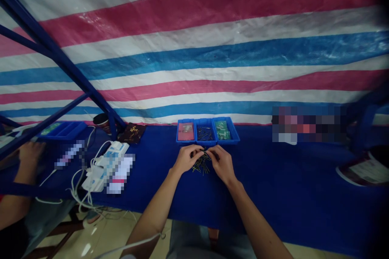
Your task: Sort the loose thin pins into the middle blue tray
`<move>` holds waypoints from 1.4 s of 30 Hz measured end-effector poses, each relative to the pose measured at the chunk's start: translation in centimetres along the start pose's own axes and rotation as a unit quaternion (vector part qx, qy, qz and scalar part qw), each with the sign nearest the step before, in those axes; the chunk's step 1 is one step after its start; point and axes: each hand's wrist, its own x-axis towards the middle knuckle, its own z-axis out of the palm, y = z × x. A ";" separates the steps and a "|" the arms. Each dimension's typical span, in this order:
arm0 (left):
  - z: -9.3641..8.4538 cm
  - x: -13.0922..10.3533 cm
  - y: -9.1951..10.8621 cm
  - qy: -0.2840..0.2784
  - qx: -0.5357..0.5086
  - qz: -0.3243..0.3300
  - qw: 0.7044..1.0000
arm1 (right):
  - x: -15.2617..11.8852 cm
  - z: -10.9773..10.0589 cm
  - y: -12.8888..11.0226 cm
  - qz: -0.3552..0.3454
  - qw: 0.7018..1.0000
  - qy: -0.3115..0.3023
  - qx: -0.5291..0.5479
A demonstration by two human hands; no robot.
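Both hands meet above a loose pile of thin dark and yellowish sticks (201, 165) on the blue table. My left hand (187, 158) is closed, fingertips pinched on a small dark stick-like piece. My right hand (222, 162) is closed too, thumb and fingers together at the other side of the pile; what it grips is too small to name. Just beyond the hands stands a blue tray (232, 131) with three compartments: a pink one with small clear items (186, 131) at left, thin dark sticks (204, 133) in the middle, green-and-white pieces (223, 130) at right.
Left of the hands lie a white power strip (99, 172) with tangled cables, a dark brown packet (132, 133) and a cup (101, 119). Another person's hand (30, 151) is by a second blue tray (68, 130). A round container (366, 168) stands at right; striped sheeting hangs behind.
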 end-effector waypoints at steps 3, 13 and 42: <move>0.0 0.0 -0.1 -0.003 0.018 0.017 1.000 | -0.1 0.3 -0.2 -0.010 1.000 -0.018 0.015; 0.0 0.1 -0.1 0.000 0.020 0.022 1.000 | -0.1 0.3 0.4 -0.017 0.999 -0.031 0.004; 0.0 0.1 -0.1 0.006 0.028 0.017 0.999 | -0.1 0.0 0.8 0.019 0.999 -0.029 -0.024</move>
